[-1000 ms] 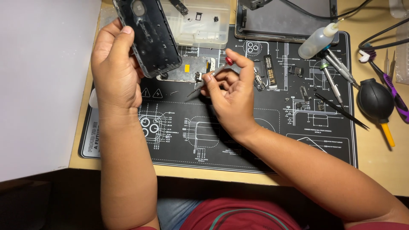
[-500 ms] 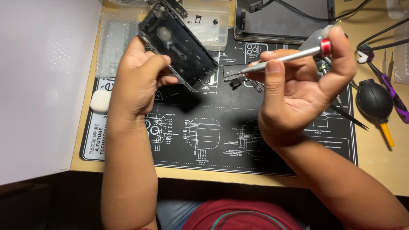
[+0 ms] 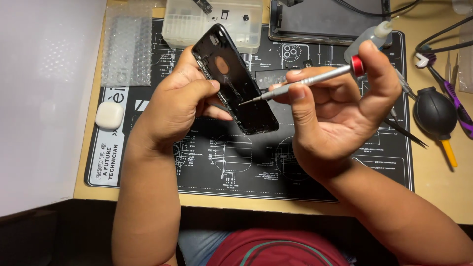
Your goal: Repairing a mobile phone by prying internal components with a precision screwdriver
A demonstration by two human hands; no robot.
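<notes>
My left hand (image 3: 180, 106) grips a black phone housing (image 3: 235, 81), open side toward me, tilted above the black repair mat (image 3: 246, 167). My right hand (image 3: 335, 108) holds a slim silver screwdriver (image 3: 305, 81) with a red ring near its cap; the index finger rests on the cap. The screwdriver's tip touches the housing's right edge about halfway along it.
A clear plastic parts tray (image 3: 217, 22) and a dark tablet-like device (image 3: 327, 19) lie at the mat's far edge. A squeeze bottle (image 3: 369, 39), tweezers (image 3: 406, 133), a black rubber air blower (image 3: 436, 116) and cables sit right. A white earbud case (image 3: 109, 116) and bubble wrap (image 3: 128, 49) lie left.
My right hand picked the screwdriver off the mat and raised it to the housing. My left hand turned the housing and brought it lower, toward the middle.
</notes>
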